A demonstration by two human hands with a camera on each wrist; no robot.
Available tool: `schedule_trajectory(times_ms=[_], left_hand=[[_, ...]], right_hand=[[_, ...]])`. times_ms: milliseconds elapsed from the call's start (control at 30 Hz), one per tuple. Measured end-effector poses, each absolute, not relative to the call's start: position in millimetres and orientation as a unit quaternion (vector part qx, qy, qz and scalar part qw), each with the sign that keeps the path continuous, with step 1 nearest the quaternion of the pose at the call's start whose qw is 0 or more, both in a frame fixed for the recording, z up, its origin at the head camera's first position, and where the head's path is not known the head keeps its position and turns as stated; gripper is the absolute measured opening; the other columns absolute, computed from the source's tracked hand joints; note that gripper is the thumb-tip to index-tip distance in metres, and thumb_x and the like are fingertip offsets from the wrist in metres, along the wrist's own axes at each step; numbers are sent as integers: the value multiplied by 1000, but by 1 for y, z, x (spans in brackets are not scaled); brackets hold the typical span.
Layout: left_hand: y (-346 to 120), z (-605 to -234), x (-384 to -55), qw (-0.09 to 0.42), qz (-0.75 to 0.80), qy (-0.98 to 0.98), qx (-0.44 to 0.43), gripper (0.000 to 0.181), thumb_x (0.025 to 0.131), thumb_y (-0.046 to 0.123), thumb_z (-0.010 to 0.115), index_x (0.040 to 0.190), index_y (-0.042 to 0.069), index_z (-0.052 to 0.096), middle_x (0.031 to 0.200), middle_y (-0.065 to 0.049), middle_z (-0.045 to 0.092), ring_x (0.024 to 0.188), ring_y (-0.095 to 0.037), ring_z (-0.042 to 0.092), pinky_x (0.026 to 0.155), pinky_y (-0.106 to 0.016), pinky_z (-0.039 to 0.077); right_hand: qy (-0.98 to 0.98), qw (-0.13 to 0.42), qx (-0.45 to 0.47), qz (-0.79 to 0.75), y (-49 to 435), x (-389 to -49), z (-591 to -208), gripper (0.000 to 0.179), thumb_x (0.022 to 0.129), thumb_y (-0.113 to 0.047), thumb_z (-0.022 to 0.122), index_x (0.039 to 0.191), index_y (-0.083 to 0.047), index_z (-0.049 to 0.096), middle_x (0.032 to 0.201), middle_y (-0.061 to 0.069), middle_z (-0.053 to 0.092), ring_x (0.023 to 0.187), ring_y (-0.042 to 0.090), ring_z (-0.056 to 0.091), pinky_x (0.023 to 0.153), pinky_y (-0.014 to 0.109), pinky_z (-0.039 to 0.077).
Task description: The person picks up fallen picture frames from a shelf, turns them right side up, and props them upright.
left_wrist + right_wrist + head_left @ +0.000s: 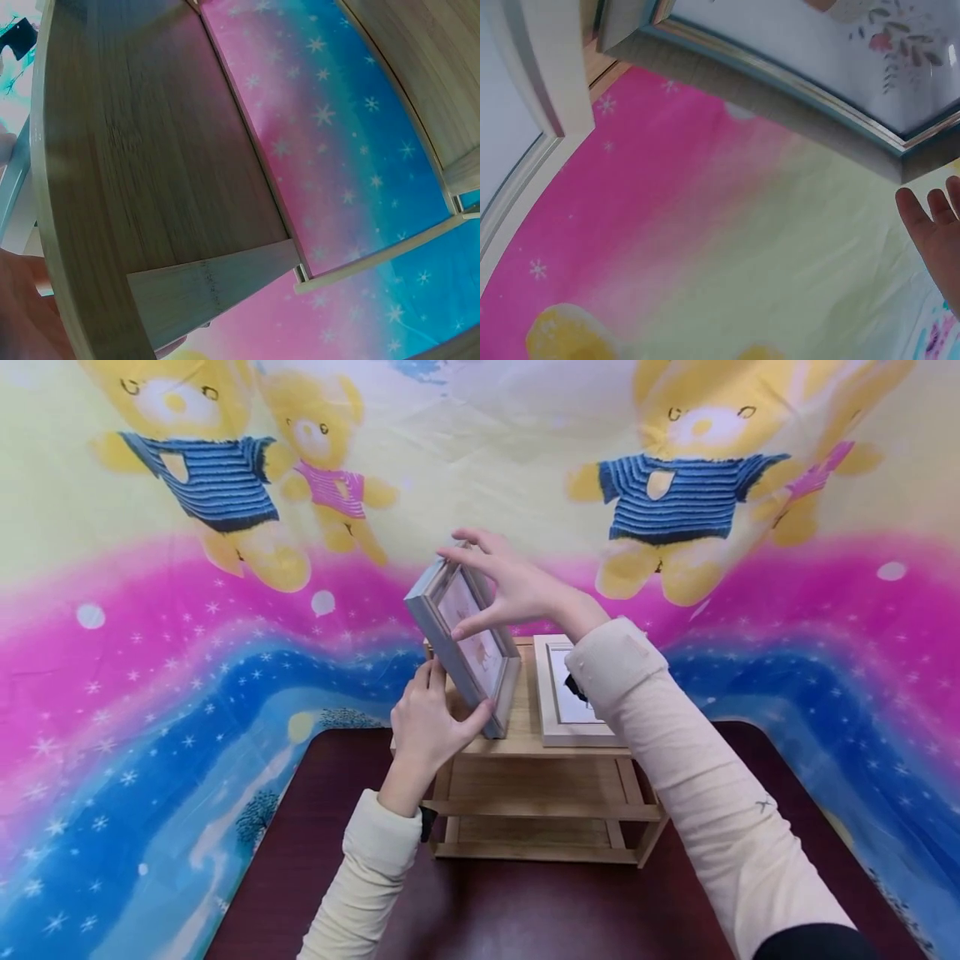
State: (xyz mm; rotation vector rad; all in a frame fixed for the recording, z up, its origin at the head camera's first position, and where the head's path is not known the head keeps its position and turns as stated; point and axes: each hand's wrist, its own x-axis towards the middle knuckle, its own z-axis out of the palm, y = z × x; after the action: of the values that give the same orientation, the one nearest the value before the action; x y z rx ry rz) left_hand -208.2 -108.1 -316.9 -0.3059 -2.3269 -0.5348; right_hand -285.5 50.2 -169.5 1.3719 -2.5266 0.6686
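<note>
A grey picture frame (483, 664) with a floral picture stands tilted at the left end of the wooden rack's top. My left hand (423, 714) grips its lower left part, thumb on the front and fingers at the side and back. At the upper part, my right hand (517, 589) spreads its fingers past the top edge, with the thumb in front. In the right wrist view, straight fingertips (907, 206) lie just beside a corner of the frame. A white picture frame (550, 702) lies flat to the right, partly behind my right sleeve.
The tiered wooden rack (540, 811) stands on a dark red table (517, 910). Behind and around it hangs a cloth printed with bears (667, 497) and snowflakes. From the left wrist view, the rack's wooden boards (172, 150) are close by.
</note>
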Motion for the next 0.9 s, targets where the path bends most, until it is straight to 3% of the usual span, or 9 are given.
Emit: schedule_trajectory(times_ms=[233, 433, 700, 900], left_hand=[[-109, -316, -209, 357, -200, -905, -116, 80, 73, 60, 56, 130, 4, 45, 121, -16, 53, 92, -32, 58, 61, -46, 51], [-110, -315, -208, 353, -205, -906, -115, 78, 73, 60, 55, 128, 5, 46, 120, -15, 53, 92, -31, 57, 61, -46, 51], [-119, -312, -211, 319, -212, -916, -121, 77, 73, 59, 56, 130, 7, 47, 127, -14, 49, 103, -32, 53, 69, -49, 50], [-128, -309, -214, 279, -228, -923, -135, 77, 74, 56, 56, 132, 6, 46, 130, -13, 46, 109, -32, 49, 76, -52, 47]], right_hand=[[-874, 55, 421, 238, 56, -302, -170, 90, 72, -37, 75, 145, -20, 25, 148, 12, 12, 134, 26, 13, 104, 50, 22], [-861, 27, 430, 270, 57, -308, -172, 88, 76, -34, 72, 146, -21, 21, 148, 6, 22, 132, 23, 23, 104, 48, 24], [-851, 1, 418, 317, 59, -310, -174, 85, 77, -30, 72, 145, -24, 22, 143, 4, 31, 122, 36, 40, 93, 48, 38], [-866, 7, 393, 310, 61, -309, -174, 84, 76, -31, 73, 144, -26, 24, 139, 11, 31, 116, 35, 44, 88, 47, 42]])
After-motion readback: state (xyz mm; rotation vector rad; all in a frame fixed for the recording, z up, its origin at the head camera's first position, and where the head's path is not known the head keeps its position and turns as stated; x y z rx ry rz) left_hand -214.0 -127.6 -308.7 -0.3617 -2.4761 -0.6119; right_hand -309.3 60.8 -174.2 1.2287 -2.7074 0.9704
